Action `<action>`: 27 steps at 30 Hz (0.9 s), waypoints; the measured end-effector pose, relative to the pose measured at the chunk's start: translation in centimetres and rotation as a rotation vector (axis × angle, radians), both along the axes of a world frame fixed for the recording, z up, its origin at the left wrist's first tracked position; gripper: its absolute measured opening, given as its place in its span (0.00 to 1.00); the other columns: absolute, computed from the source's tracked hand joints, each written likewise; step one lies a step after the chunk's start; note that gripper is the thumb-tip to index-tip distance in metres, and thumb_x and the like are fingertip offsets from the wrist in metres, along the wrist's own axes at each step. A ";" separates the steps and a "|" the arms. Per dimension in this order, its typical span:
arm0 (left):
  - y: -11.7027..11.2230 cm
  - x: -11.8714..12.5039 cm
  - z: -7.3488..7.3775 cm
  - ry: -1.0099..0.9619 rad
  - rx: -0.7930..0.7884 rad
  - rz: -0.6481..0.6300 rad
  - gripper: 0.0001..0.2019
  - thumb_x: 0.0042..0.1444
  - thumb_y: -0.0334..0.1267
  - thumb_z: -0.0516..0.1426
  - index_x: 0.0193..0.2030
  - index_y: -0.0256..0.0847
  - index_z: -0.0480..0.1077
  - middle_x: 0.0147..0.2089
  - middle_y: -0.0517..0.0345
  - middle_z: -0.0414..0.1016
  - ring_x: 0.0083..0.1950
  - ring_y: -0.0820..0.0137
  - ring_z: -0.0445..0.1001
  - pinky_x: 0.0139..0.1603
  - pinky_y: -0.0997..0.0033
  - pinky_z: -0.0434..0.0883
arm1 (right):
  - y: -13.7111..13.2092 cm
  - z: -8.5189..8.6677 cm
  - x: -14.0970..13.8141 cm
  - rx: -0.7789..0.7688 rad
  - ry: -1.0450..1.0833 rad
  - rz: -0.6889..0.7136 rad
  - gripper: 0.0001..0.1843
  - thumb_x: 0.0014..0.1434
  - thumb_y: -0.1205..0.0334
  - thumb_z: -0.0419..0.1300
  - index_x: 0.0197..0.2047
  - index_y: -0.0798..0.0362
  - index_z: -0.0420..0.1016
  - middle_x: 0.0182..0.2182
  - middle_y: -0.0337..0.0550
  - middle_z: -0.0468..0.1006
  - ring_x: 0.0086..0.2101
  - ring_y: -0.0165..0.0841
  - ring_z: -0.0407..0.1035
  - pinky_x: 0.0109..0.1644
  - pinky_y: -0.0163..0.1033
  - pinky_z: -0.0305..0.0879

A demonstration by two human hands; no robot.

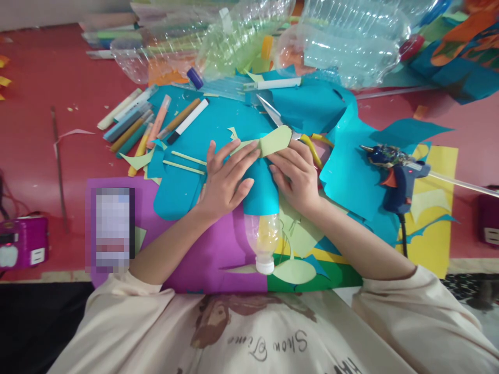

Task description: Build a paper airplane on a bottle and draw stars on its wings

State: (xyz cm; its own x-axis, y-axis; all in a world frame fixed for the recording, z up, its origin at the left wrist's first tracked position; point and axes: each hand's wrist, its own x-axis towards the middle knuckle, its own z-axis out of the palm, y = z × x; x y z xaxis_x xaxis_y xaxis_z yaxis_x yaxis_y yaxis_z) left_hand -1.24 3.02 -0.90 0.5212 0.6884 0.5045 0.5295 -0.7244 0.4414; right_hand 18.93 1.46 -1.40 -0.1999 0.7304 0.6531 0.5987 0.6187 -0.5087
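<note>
A clear plastic bottle [262, 231] lies with its white cap toward me, its far part wrapped in blue paper [262, 189]. At the bottle's far end is a light green paper cutout [276, 141] with a rounded outer end; a narrower green part reaches left under my fingers. My left hand [230, 179] has its fingers stretched out, the fingertips resting on the green paper and the thumb apart. My right hand [298, 174] is curled at the right of the bottle, its fingers at the cutout's lower edge and partly hidden behind it.
Yellow-handled scissors [312, 150] lie beyond my right hand. A blue glue gun [403, 179] sits at right on paper scraps. Several markers [128, 122] and two thin green strips [183, 167] lie left. Plastic bottles [343, 47] line the back. A phone [113, 228] lies on purple paper [187, 249].
</note>
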 end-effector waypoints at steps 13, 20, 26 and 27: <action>-0.4 0.2 0.0 -0.017 0.042 0.032 0.25 0.70 0.52 0.39 0.68 0.45 0.55 0.66 0.51 0.67 0.68 0.60 0.62 0.74 0.50 0.43 | -0.2 0.5 -0.1 -0.015 -0.107 -0.038 0.18 0.69 0.58 0.48 0.57 0.44 0.72 0.52 0.44 0.78 0.55 0.40 0.70 0.61 0.54 0.67; -0.1 -0.1 -1.4 -0.059 0.014 0.003 0.25 0.69 0.52 0.42 0.67 0.44 0.52 0.64 0.47 0.66 0.69 0.55 0.60 0.73 0.42 0.45 | -0.4 0.8 -0.4 0.010 -0.133 0.025 0.22 0.70 0.62 0.46 0.64 0.42 0.64 0.55 0.41 0.76 0.58 0.36 0.67 0.63 0.48 0.66; -0.1 -0.2 -1.0 -0.011 -0.016 -0.012 0.25 0.69 0.53 0.42 0.66 0.44 0.53 0.65 0.48 0.65 0.69 0.55 0.58 0.73 0.42 0.44 | -0.5 0.7 -0.3 -0.093 -0.128 -0.047 0.18 0.69 0.56 0.48 0.58 0.46 0.69 0.52 0.45 0.77 0.55 0.41 0.69 0.60 0.54 0.65; -0.1 -0.2 -0.7 0.000 -0.020 -0.006 0.25 0.69 0.53 0.41 0.66 0.44 0.54 0.65 0.48 0.65 0.70 0.56 0.58 0.73 0.43 0.45 | -0.5 0.7 -0.3 -0.079 -0.110 -0.075 0.17 0.68 0.55 0.49 0.55 0.47 0.70 0.50 0.46 0.78 0.52 0.41 0.70 0.58 0.53 0.65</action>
State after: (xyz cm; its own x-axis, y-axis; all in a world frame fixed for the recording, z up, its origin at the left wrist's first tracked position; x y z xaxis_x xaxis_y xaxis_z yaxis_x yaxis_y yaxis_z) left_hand -1.45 2.90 -1.64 0.5254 0.6949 0.4910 0.5249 -0.7188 0.4557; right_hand 18.58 0.96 -0.65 -0.2099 0.7946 0.5697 0.6969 0.5303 -0.4828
